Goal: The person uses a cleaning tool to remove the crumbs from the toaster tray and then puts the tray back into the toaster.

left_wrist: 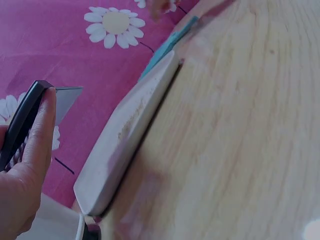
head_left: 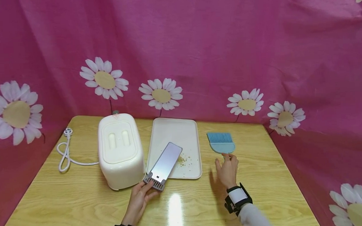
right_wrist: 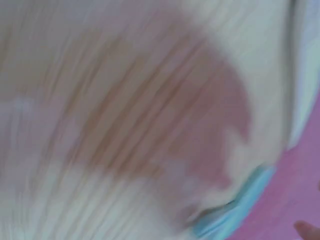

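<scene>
My left hand [head_left: 140, 199] pinches the grey slotted end of a flat metal crumb tray [head_left: 166, 162]. The crumb tray slants over a white rectangular serving tray [head_left: 174, 130], where brown crumbs [head_left: 182, 160] lie scattered. In the left wrist view, the crumb tray [left_wrist: 66, 102] is raised above the serving tray [left_wrist: 125, 135]. My right hand [head_left: 228, 170] reaches over the near end of a blue brush [head_left: 221, 143], its fingers around the handle end, which is mostly hidden. The right wrist view shows a fingertip [right_wrist: 307, 231] apart from the blue brush [right_wrist: 232, 207].
A white toaster [head_left: 120, 152] with a covered top stands left of the serving tray. Its white cord and plug [head_left: 68, 150] lie looped on the wooden table [head_left: 263, 190]. A pink curtain with daisies [head_left: 196, 58] hangs behind and beside the table.
</scene>
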The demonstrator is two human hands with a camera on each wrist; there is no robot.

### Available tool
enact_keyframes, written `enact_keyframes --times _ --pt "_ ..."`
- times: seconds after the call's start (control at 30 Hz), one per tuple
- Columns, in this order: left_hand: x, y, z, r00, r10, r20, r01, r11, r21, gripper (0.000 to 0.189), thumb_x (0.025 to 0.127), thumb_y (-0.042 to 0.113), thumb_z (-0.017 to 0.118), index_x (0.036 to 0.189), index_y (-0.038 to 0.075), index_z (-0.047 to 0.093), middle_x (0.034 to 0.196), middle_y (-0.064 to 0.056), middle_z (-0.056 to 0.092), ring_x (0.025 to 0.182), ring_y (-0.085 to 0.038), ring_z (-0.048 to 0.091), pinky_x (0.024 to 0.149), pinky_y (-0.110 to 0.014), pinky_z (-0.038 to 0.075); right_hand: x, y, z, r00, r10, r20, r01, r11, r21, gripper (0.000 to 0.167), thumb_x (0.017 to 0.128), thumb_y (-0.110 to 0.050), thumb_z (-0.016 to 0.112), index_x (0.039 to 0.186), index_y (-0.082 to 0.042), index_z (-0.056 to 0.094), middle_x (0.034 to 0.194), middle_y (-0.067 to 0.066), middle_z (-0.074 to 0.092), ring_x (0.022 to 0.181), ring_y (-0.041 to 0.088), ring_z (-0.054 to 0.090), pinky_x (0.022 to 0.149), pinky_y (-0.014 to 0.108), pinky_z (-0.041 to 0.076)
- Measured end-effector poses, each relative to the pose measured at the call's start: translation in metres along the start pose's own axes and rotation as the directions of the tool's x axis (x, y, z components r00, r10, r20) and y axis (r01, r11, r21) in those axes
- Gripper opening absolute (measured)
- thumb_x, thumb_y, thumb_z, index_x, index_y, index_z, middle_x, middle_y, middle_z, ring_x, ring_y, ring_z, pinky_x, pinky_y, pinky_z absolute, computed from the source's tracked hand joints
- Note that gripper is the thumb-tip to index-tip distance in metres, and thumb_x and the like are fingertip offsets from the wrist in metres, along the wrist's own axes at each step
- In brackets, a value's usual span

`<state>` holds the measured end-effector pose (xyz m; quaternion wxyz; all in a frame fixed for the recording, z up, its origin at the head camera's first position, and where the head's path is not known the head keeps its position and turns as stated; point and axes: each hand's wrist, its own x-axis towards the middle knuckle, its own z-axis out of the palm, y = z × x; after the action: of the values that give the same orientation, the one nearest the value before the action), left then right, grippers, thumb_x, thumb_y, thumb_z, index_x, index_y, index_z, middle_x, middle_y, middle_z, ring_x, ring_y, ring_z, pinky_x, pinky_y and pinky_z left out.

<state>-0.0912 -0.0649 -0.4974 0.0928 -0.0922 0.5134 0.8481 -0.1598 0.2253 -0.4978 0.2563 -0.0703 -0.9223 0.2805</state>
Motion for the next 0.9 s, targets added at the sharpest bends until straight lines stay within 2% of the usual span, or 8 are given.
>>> enact_keyframes --times 0.1,0.2,0.4,0.47,0.63,0.73,0.8,0.9 --pt "-0.001 0.000 0.006 1.000 0.009 -0.002 -0.009 1.000 -0.026 0.043 0.090 -0.001 0.043 0.125 -0.021 0.028 0.114 -0.023 0.052 0.086 -0.013 0.060 0.077 -0.028 0.053 -0.018 -0.028 -0.002 0.995 0.025 0.098 -0.048 0.971 0.232 0.026 0.083 -0.008 0.059 0.103 0.009 0.057 0.096 0.025 0.051 0.085 0.035 0.051 0.069 0.037 0.047" --pt "-0.002 0.000 0.015 1.000 0.016 0.021 -0.015 0.998 -0.058 0.043 0.090 -0.003 0.042 0.125 -0.022 0.027 0.119 -0.030 0.047 0.087 -0.015 0.061 0.079 -0.028 0.052 -0.041 -0.053 -0.002 0.962 0.087 0.260 -0.195 0.884 0.425 0.026 0.089 -0.011 0.053 0.105 0.010 0.055 0.096 0.023 0.056 0.081 0.031 0.058 0.065 0.029 0.052" --pt "-0.002 -0.003 0.031 0.998 0.018 0.063 -0.012 0.996 -0.093 0.044 0.089 -0.003 0.043 0.126 -0.022 0.026 0.120 -0.031 0.046 0.090 -0.016 0.060 0.082 -0.027 0.051 -0.082 -0.084 0.010 0.877 0.071 0.474 -0.405 0.640 0.653 0.038 0.096 -0.017 0.040 0.111 0.018 0.047 0.097 0.027 0.057 0.083 0.023 0.061 0.073 0.035 0.054" --pt "-0.001 -0.005 0.036 0.998 0.021 0.063 -0.015 0.995 -0.102 0.045 0.089 -0.003 0.045 0.125 -0.022 0.026 0.117 -0.028 0.049 0.090 -0.015 0.060 0.082 -0.026 0.050 -0.091 -0.090 0.014 0.860 0.043 0.509 -0.444 0.558 0.701 0.043 0.098 -0.021 0.035 0.112 0.019 0.044 0.098 0.023 0.058 0.085 0.017 0.061 0.077 0.034 0.053" --pt "-0.002 -0.010 0.043 0.998 0.013 0.054 -0.006 0.992 -0.127 0.046 0.088 -0.003 0.046 0.124 -0.023 0.026 0.113 -0.022 0.053 0.090 -0.014 0.060 0.083 -0.026 0.050 -0.106 -0.105 0.019 0.805 0.018 0.593 -0.568 0.309 0.762 0.053 0.097 -0.036 0.029 0.115 0.011 0.046 0.107 0.008 0.058 0.094 0.008 0.056 0.082 0.024 0.050" --pt "-0.003 -0.013 0.047 0.998 0.011 0.054 -0.004 0.991 -0.134 0.047 0.088 -0.003 0.047 0.125 -0.023 0.026 0.108 -0.016 0.056 0.088 -0.013 0.060 0.082 -0.025 0.050 -0.111 -0.113 0.020 0.788 -0.001 0.616 -0.604 0.194 0.773 0.052 0.097 -0.037 0.030 0.119 0.008 0.044 0.110 0.004 0.056 0.100 0.008 0.053 0.085 0.021 0.047" --pt "-0.004 -0.014 0.050 0.999 0.012 0.050 -0.005 0.991 -0.137 0.046 0.088 -0.003 0.048 0.124 -0.023 0.027 0.101 -0.011 0.059 0.086 -0.011 0.061 0.079 -0.023 0.051 -0.113 -0.118 0.020 0.783 0.000 0.622 -0.615 0.149 0.774 0.049 0.097 -0.033 0.032 0.122 0.008 0.041 0.110 0.003 0.055 0.101 0.007 0.052 0.087 0.020 0.045" --pt "-0.005 -0.016 0.053 0.999 0.014 0.034 -0.009 0.991 -0.136 0.043 0.087 -0.004 0.049 0.121 -0.023 0.031 0.092 -0.005 0.060 0.083 -0.009 0.061 0.076 -0.022 0.052 -0.112 -0.125 0.020 0.790 0.034 0.612 -0.608 0.168 0.776 0.046 0.097 -0.025 0.035 0.123 0.013 0.037 0.108 0.004 0.055 0.099 0.006 0.052 0.087 0.018 0.045"
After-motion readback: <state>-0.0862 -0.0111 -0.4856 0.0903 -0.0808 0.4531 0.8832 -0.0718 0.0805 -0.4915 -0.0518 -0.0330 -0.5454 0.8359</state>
